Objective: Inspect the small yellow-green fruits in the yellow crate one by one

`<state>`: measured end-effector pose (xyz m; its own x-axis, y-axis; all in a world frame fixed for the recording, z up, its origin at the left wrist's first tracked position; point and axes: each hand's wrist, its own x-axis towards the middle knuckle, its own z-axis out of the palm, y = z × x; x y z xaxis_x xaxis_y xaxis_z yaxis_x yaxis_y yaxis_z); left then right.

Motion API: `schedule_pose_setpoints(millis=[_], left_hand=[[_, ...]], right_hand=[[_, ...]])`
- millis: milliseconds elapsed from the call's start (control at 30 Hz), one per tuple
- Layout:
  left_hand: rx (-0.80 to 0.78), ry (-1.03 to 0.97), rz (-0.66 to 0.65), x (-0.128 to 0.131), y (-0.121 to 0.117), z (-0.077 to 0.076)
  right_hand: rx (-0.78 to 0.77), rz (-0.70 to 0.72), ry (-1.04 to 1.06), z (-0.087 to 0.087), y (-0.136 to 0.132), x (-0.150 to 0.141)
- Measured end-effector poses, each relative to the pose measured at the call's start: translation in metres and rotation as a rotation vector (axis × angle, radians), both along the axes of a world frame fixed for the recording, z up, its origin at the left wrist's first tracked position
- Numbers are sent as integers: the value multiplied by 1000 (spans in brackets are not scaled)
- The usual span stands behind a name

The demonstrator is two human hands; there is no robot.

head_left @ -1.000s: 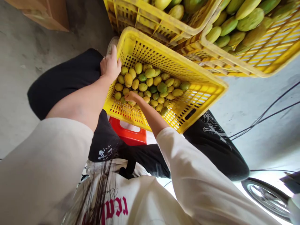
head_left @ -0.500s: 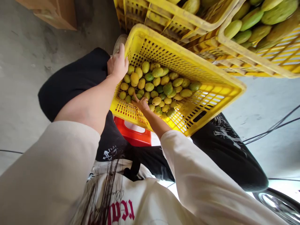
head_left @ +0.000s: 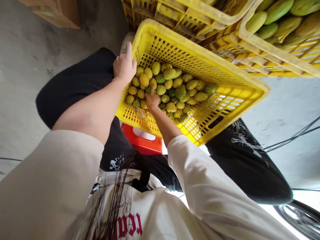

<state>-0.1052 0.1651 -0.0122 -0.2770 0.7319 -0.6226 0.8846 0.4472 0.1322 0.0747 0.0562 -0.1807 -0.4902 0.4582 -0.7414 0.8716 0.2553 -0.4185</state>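
Observation:
In the head view a yellow plastic crate (head_left: 240,96) sits tilted between my knees, on or above a red stool (head_left: 148,146). Small yellow and green mangoes (head_left: 171,106) cover part of its bottom, mostly at the left end. My left hand (head_left: 124,63) grips the crate's left rim, fingers hooked over the edge. Inside the crate, my right hand (head_left: 153,99) reaches among the mangoes. Its index finger is stretched out and touches the fruit; the other fingers look curled and partly hidden. I see no mango lifted in it.
Two more yellow crates stand just beyond: one (head_left: 185,16) at the top middle, another (head_left: 270,50) at the top right with larger green mangoes (head_left: 277,11). A cardboard box (head_left: 58,13) is at the upper left. Black cables (head_left: 295,135) lie on the floor at right.
My right hand has moved slightly up over the mangoes, its index finger now pointing forward. My left hand keeps its grip on the rim. The view has shifted a little.

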Motion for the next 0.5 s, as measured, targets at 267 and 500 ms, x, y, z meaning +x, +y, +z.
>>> schedule_pose_setpoints(millis=[267, 500], left_hand=[[-6, -38, 12, 0, 2, -3], [19, -65, 40, 0, 0, -1]], right_hand=[[181, -170, -58, 3, 52, 32], [323, -249, -125, 41, 121, 19]])
